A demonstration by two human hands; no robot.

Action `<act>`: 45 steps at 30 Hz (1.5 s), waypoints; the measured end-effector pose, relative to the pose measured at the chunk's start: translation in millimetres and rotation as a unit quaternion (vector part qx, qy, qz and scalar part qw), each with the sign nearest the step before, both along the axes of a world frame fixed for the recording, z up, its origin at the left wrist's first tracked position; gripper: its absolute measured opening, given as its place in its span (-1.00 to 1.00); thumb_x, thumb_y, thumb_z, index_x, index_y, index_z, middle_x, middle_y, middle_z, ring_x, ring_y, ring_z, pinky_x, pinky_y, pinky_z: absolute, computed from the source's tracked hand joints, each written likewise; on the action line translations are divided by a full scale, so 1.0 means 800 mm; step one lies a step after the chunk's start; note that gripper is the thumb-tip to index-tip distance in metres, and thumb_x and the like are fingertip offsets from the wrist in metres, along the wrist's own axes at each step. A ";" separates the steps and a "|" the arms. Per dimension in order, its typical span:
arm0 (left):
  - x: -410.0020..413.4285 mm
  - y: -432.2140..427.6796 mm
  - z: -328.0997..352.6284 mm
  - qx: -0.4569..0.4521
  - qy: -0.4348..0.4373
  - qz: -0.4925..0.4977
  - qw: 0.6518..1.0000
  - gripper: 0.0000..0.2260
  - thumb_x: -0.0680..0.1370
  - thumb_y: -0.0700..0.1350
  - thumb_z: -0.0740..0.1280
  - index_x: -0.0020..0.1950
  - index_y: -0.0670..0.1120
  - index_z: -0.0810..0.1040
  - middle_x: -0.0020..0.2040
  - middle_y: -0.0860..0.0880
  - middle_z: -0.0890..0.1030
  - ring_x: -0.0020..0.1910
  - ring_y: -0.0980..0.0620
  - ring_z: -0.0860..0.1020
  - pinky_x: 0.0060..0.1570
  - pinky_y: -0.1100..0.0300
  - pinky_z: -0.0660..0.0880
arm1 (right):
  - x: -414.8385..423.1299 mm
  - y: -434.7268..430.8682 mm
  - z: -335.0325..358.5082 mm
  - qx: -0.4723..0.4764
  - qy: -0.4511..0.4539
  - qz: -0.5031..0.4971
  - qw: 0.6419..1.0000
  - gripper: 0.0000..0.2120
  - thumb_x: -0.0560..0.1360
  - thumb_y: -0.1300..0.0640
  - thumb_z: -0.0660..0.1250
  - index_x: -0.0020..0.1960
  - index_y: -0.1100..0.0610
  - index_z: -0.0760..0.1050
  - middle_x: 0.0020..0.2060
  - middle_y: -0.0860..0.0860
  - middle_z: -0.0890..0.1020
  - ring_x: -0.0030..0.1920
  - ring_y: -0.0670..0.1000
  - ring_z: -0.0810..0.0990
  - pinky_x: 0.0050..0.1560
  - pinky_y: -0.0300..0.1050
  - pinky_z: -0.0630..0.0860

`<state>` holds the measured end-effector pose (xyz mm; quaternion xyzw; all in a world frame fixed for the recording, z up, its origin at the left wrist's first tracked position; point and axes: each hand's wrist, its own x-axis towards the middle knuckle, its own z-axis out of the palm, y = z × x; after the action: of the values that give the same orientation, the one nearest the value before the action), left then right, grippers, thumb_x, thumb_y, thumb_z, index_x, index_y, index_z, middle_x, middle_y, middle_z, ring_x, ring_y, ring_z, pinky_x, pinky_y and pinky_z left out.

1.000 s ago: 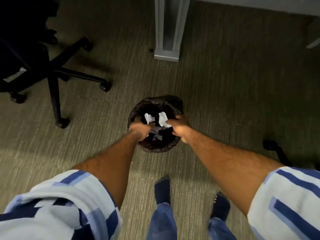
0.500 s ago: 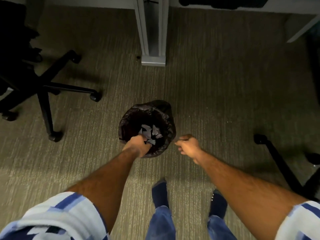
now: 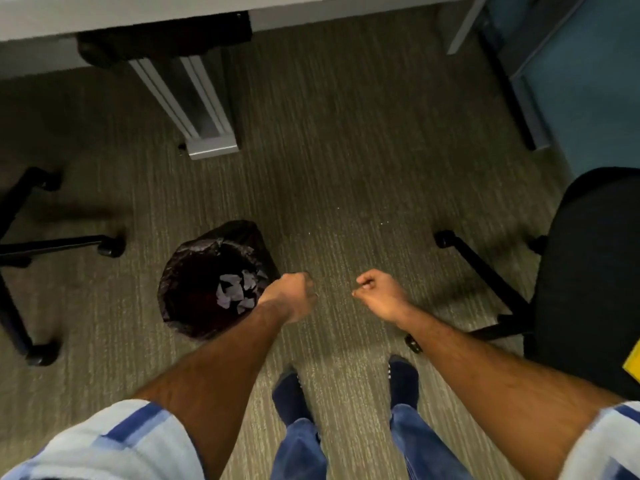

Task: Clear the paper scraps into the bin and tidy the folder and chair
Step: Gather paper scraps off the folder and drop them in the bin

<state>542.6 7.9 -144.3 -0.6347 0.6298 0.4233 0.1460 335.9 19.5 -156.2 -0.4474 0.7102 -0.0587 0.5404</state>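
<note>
The paper scraps (image 3: 235,292) lie in a pale heap at the bottom of the black-lined bin (image 3: 207,245), which stands on the carpet (image 3: 346,150) left of centre, below the desk leg (image 3: 211,133). Both hands hang over bare carpet to the right of the bin. The left hand (image 3: 289,296) is just past its rim with fingers curled under into a fist. The right hand (image 3: 381,292) is further right, its fingers curled in and thumb against forefinger, with nothing visible between them. The scrap-clearing step looks finished or nearly so, though a few pale specks on the carpet (image 3: 382,223) above the right hand are too small to identify. What is left is probably the folder and the chair (image 3: 588,271), whose black seat fills the right edge. A yellow corner (image 3: 633,362) at that edge might be the folder, but I cannot tell. The next move likely calls for turning right and reaching for the chair.
</note>
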 end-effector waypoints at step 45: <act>-0.742 -0.014 0.125 -0.196 0.173 -0.491 0.831 -0.07 0.36 0.32 0.44 0.56 0.11 0.00 0.48 -0.16 0.17 0.10 -0.26 0.57 -0.07 -0.02 0.50 | -0.733 0.050 0.135 -0.100 0.305 -0.070 0.944 -0.34 0.50 -0.05 0.33 0.53 -0.04 0.17 0.58 0.05 0.04 0.53 0.12 0.18 0.46 0.01 0.21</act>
<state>-50.9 -3.1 -44.6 -0.1732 0.9434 0.2661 0.0958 -250.3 59.3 -48.1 -0.4444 0.8613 -0.0280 0.2448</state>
